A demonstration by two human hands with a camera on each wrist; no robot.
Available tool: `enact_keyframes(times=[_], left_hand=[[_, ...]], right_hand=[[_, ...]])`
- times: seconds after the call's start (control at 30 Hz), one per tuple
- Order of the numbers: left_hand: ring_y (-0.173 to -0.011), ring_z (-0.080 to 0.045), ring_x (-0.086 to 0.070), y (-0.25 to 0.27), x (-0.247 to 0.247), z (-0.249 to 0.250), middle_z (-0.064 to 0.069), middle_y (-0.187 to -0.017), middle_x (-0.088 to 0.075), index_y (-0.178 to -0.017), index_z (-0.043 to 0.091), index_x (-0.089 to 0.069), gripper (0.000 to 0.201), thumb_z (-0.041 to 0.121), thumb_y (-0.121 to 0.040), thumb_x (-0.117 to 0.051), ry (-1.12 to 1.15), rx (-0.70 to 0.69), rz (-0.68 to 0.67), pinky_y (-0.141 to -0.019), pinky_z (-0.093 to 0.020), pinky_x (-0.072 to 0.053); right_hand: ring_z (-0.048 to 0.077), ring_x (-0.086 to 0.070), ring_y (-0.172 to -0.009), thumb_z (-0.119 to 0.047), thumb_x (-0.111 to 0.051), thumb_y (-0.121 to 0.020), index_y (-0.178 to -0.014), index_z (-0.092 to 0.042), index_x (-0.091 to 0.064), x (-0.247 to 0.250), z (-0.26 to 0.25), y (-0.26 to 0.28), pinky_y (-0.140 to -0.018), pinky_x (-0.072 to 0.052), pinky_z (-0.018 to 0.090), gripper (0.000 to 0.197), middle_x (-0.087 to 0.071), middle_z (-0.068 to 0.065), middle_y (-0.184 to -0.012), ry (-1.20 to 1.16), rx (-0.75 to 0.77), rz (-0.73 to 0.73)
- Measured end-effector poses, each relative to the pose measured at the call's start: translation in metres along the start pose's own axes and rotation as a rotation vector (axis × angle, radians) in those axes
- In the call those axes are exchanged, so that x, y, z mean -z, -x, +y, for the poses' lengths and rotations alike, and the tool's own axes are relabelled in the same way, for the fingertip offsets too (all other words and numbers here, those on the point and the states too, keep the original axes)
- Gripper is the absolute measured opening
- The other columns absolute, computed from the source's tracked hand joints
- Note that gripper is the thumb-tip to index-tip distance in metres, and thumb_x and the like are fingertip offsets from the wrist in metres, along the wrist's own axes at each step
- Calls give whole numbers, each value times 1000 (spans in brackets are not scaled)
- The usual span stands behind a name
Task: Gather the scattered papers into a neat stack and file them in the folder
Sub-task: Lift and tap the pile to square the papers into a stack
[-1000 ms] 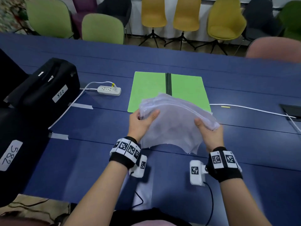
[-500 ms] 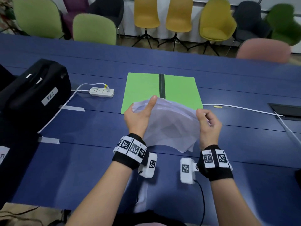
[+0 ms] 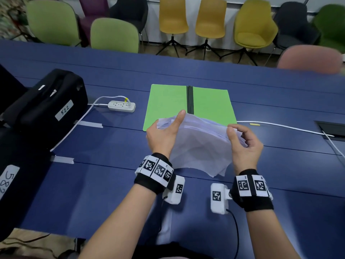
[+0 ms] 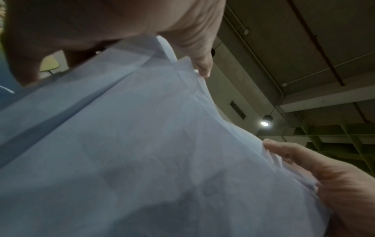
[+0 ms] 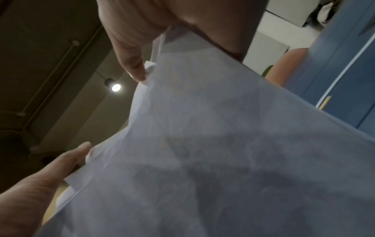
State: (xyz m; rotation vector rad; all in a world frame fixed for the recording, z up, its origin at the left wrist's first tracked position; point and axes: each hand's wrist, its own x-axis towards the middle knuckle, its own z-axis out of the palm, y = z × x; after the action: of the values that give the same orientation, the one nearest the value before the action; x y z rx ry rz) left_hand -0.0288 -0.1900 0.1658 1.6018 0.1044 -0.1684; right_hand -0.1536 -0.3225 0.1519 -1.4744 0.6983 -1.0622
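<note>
Broadly, my blue table (image 3: 112, 184) carries the green folder (image 3: 168, 101), lying open at the far middle with nothing filed in it. Just near of it I hold the papers (image 3: 196, 146) up off the table: gathered, but their edges fan unevenly. My left hand (image 3: 162, 135) pinches the left edge, thumb on top; my right hand (image 3: 244, 143) grips the right edge. Squaring the stack and filing it are left, I judge.
</note>
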Motion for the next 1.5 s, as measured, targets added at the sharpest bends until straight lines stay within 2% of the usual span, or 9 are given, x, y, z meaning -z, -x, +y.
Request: enact_keyframes(times=[0.13, 0.27, 0.53, 0.7, 0.87, 1.07, 1.23, 1.37, 1.5], left_hand=[[-74, -10, -69, -1, -1, -1, 12, -70, -72, -71, 25, -73, 49, 68, -48, -80, 2, -5, -9, -76, -27, -56], [-78, -9, -68, -2, -1, -4, 8, -76, -74, -74, 24, -75, 39, 62, -66, -74, 33, -84, -42, -86, -31, -55], [-47, -8, -48, -6, -4, 2, 16, -43, -52, -47, 23, -52, 48, 59, -59, -81, -1, -64, -85, -55, -21, -44], [-67, -13, -66, -4, -9, 6, 11, -64, -68, -69, 18, -66, 58, 70, -46, -79, -54, -8, -1, -65, -26, -53], [-91, -9, -67, -6, -12, 3, 9, -92, -72, -90, 21, -70, 30, 39, -68, -83, 23, -179, -46, -85, -25, -53], [-92, -6, -64, -15, -2, 5, -3, -102, -71, -90, 17, -71, 5, 18, -86, -69, -45, -357, -216, -85, -14, -47], [-80, 8, -63, -21, 7, 7, 4, -91, -70, -82, 12, -66, 7, 9, -88, -63, 18, -250, -216, -76, -7, -45], [-97, -13, -66, -25, 11, 2, 1, -94, -72, -70, 16, -56, 11, 14, -79, -60, 150, -177, -195, -86, -26, -45], [-96, -5, -61, -17, 3, 8, 16, -93, -59, -100, 13, -53, 50, 42, -70, -80, 50, -198, -142, -81, -15, -41]], right_hand=[[-3, -53, -67, -9, -66, -84, -79, -28, -68, -1, -1, 3, -74, -45, 12, 20, -65, -22, -70, 0, 50, -50], [10, -62, -87, -8, -59, -84, -79, -23, -62, 12, 6, -5, -86, -47, 22, 17, -72, -16, -85, -61, 6, -16], [10, -61, -87, 8, -49, -83, -85, -15, -63, 4, 3, -1, -86, -47, 24, 27, -68, -11, -88, 47, 51, -62], [1, -60, -103, 9, -47, -89, -90, -5, -61, 7, -1, 3, -93, -40, 9, 20, -67, -2, -101, 109, 114, -156], [13, -61, -109, -17, -68, -82, -90, -16, -60, 8, 2, 6, -96, -44, 22, 12, -65, 0, -111, 218, 148, -233], [-1, -63, -95, -2, -76, -73, -105, -27, -55, 7, -3, 3, -86, -43, 10, 46, -69, -8, -97, 193, 102, -236], [0, -62, -107, -3, -79, -71, -115, -26, -57, 18, 4, -6, -94, -43, 13, 55, -70, -2, -107, 96, -9, -237], [-7, -65, -81, -5, -76, -75, -96, -26, -68, 23, 22, -10, -78, -49, 14, 30, -73, -18, -86, 136, -139, -328], [-8, -61, -61, -7, -70, -82, -75, -28, -64, 19, 33, -12, -63, -49, 8, 23, -67, -15, -68, 187, -194, -313]])
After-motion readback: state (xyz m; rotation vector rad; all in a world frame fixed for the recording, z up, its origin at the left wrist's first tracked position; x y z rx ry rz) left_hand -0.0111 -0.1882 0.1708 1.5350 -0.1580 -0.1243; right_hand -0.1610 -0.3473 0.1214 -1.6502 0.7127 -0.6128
